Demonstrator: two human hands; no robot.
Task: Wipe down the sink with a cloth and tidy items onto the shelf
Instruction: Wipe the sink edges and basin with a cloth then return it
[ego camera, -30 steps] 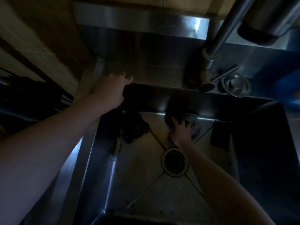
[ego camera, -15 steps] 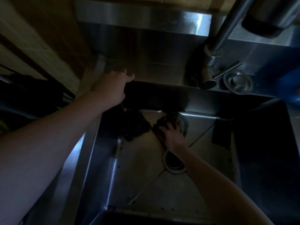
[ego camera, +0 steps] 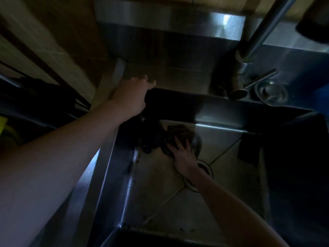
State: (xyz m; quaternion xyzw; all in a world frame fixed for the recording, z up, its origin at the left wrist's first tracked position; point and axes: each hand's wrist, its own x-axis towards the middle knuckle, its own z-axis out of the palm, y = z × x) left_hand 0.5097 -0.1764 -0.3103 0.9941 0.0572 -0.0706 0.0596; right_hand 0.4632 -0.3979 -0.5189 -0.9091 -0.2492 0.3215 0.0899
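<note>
A steel sink (ego camera: 160, 202) fills the dim view, its drain (ego camera: 204, 172) partly under my right wrist. My right hand (ego camera: 181, 154) presses flat with spread fingers on a dark cloth (ego camera: 179, 134) on the sink floor, near the back wall. A dark scrubby lump (ego camera: 151, 139) lies just left of the cloth, touching it. My left hand (ego camera: 130, 97) rests on the sink's back-left rim corner, fingers loosely apart and holding nothing.
A steel tap (ego camera: 249, 56) with a lever rises at the back right, beside a round metal strainer plug (ego camera: 271, 92). A dark rectangular sponge (ego camera: 249, 148) leans on the right wall. Something blue (ego camera: 320, 90) sits at far right. Dark rack bars (ego camera: 35, 97) stand left.
My right hand has slid the cloth leftward across the sink floor, from behind the drain toward the dark lump. My left hand has stayed on the rim.
</note>
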